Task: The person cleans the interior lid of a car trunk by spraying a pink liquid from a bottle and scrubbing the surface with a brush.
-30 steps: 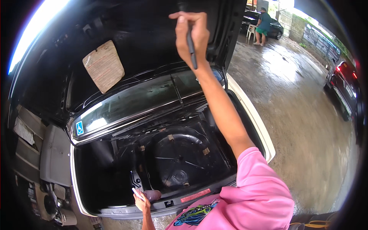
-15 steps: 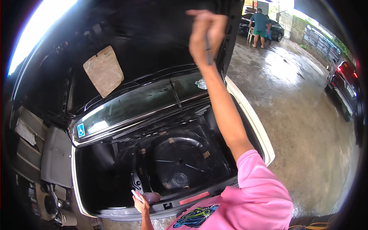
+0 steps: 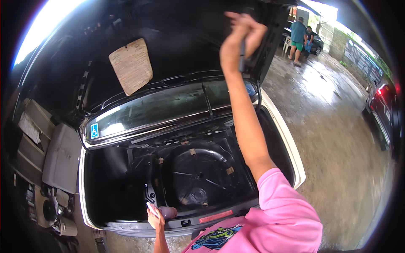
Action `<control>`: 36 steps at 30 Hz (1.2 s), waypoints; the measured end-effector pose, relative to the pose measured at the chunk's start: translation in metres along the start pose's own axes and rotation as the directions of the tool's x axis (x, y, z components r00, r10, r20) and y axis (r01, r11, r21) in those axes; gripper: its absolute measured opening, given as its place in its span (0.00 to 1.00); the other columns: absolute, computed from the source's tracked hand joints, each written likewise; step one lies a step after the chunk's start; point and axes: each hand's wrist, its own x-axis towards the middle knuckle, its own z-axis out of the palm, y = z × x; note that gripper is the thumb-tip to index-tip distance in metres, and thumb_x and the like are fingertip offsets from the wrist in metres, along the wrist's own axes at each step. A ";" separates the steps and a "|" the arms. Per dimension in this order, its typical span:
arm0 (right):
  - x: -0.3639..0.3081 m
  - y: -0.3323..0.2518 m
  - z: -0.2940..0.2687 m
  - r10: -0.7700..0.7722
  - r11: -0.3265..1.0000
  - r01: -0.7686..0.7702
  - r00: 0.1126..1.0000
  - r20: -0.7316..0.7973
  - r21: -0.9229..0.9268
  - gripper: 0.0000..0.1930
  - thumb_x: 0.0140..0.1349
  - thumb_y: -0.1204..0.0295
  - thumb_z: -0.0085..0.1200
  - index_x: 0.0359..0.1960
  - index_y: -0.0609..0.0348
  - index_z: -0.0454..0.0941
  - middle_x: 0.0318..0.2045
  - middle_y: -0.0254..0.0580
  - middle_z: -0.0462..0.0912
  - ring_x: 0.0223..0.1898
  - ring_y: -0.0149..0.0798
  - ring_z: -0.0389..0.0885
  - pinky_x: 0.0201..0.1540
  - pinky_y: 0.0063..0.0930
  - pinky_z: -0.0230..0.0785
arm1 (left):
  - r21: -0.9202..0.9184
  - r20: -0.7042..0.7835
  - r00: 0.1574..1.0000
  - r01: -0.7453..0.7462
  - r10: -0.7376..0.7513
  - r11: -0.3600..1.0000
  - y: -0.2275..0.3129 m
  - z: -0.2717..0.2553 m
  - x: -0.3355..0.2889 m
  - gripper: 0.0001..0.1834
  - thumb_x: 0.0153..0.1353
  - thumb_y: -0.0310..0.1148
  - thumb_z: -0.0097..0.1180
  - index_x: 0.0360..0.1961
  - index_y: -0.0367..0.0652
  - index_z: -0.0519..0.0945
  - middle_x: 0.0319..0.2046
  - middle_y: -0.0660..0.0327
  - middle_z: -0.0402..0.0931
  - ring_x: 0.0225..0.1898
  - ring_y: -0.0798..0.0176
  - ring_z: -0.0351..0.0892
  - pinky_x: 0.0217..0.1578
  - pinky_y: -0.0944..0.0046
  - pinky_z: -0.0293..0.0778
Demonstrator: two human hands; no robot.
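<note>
Raised at the upper right, my right hand point(image 3: 244, 40) is closed around a slim dark stick or handle point(image 3: 241, 59), its index finger pointing left. It is in front of the black underside of the raised trunk lid point(image 3: 185, 38); whether it touches the lid I cannot tell. Low down, my left hand point(image 3: 156, 219) grips a pinkish translucent bottle point(image 3: 168, 212) with a white top, apparently a spray bottle, over the trunk's rear sill point(image 3: 139, 227). The open trunk point(image 3: 190, 177) is black inside, with a round spare-wheel well and small tan patches.
A brownish paper or board point(image 3: 131, 66) is fixed to the lid. The rear window point(image 3: 156, 111) lies beyond the trunk. A grey seat point(image 3: 65, 160) and clutter stand at left. Two people point(image 3: 298, 38) stand far right near a car; another dark car point(image 3: 382, 109) is on wet concrete.
The view has shifted slightly. My right hand is a little lower against the lid, still holding the stick. My left hand keeps the bottle. The two distant people have moved slightly apart.
</note>
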 end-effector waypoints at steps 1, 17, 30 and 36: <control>0.004 0.004 0.000 -0.033 0.999 0.035 0.996 -0.088 0.019 0.09 0.72 0.70 0.48 0.41 0.62 0.63 0.32 0.45 0.84 0.24 0.25 0.74 0.27 0.22 0.67 | -0.005 -0.002 1.000 0.003 -0.003 1.000 0.004 -0.001 0.003 0.25 0.67 0.50 0.46 0.51 0.39 0.76 0.42 0.42 0.80 0.43 0.35 0.80 0.44 0.43 0.75; -0.036 -0.022 0.077 0.026 0.972 0.017 0.983 -0.183 0.234 0.08 0.70 0.71 0.50 0.37 0.60 0.67 0.33 0.46 0.83 0.22 0.28 0.74 0.26 0.25 0.68 | -0.010 0.045 0.998 0.043 -0.042 0.999 0.001 -0.005 0.004 0.23 0.68 0.47 0.46 0.53 0.38 0.76 0.44 0.43 0.78 0.42 0.36 0.80 0.44 0.44 0.76; -0.049 -0.019 0.099 0.085 0.940 -0.022 0.982 -0.169 0.342 0.08 0.72 0.70 0.48 0.38 0.60 0.65 0.33 0.46 0.84 0.25 0.25 0.73 0.28 0.22 0.67 | 0.017 0.038 0.999 0.035 -0.035 0.999 -0.002 -0.004 0.000 0.25 0.68 0.48 0.46 0.55 0.38 0.73 0.44 0.41 0.78 0.44 0.35 0.80 0.46 0.44 0.75; -0.047 -0.018 0.092 -0.060 0.984 0.068 0.997 -0.058 0.164 0.08 0.72 0.70 0.48 0.38 0.61 0.65 0.33 0.48 0.83 0.32 0.33 0.77 0.37 0.28 0.71 | 0.016 0.020 0.998 -0.052 0.052 0.999 -0.008 -0.007 -0.001 0.24 0.68 0.48 0.46 0.55 0.39 0.75 0.44 0.45 0.78 0.42 0.36 0.80 0.43 0.43 0.75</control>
